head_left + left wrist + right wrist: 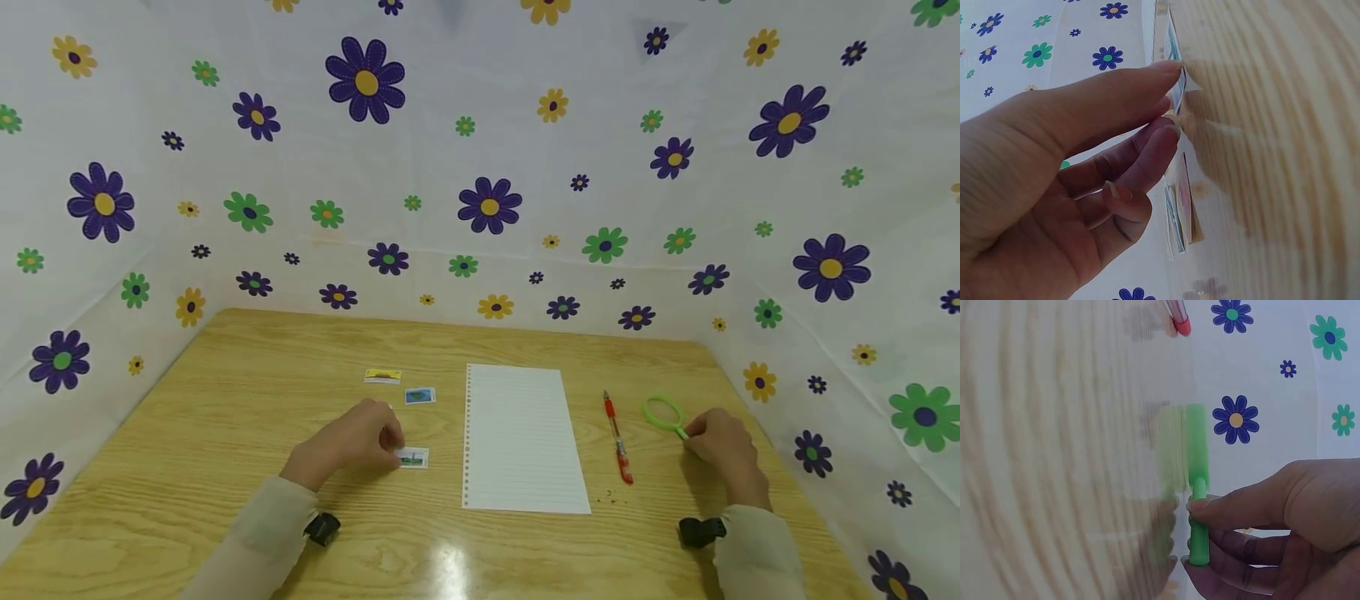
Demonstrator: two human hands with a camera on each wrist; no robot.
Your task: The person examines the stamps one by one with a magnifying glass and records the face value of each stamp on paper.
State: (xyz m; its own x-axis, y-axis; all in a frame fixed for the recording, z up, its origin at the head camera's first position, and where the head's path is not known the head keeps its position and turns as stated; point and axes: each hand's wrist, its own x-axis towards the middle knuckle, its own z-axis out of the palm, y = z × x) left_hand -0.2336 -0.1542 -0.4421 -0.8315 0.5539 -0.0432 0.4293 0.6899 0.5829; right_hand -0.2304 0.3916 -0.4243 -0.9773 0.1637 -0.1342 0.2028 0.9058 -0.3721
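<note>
While the wooden table (247, 392) bears everything loose, with a lined sheet (523, 437) between the two hands, a small picture card (414, 457) lies at the fingertips of the left hand (354, 443), left of the sheet. That hand's thumb and fingers are curled together with little gap, pinching the card's left edge; its long axis runs from side to side. Beyond it lie a blue card (420, 396) and, farther off, a yellow card (382, 377). On the other side, the right hand (723, 450) has its thumb and curled fingers closed around the handle of a green magnifying glass (1198, 476). Its ring points away from the person and toward the left, the long axis slanting; whether it touches the tabletop I cannot tell. Between sheet and ring lies a red pen (618, 439), its long axis running roughly away from the person.
</note>
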